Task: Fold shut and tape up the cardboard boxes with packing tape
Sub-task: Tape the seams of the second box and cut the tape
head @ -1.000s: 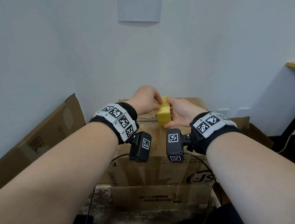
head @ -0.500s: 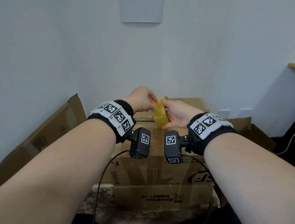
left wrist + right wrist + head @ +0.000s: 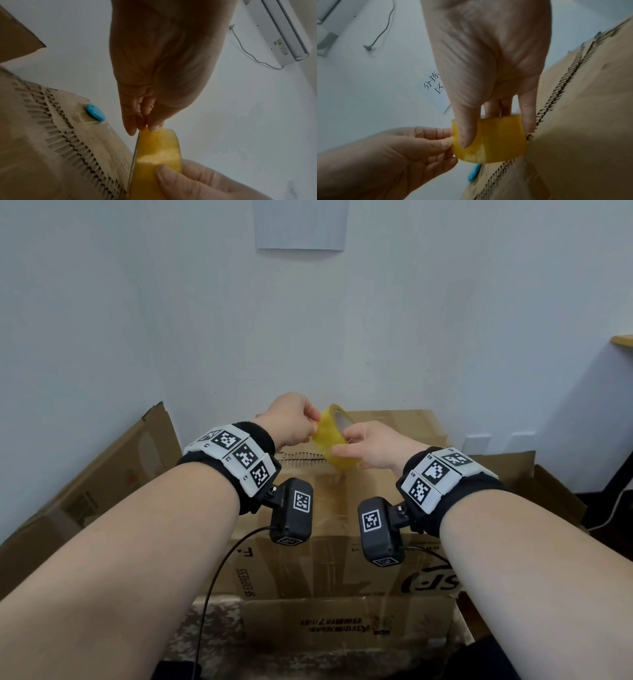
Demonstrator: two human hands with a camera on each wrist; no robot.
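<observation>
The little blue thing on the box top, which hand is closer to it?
Left. The left hand pinches the tape beside the blue object; the right hand sits farther along.

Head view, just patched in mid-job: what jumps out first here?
The yellow translucent roll of packing tape stands out, held up over the brown cardboard box near the white wall. The right hand grips the roll while the left hand pinches its loose end at the rim. In the left wrist view a small turquoise oval object lies on the box top beside the flap seam.
</observation>
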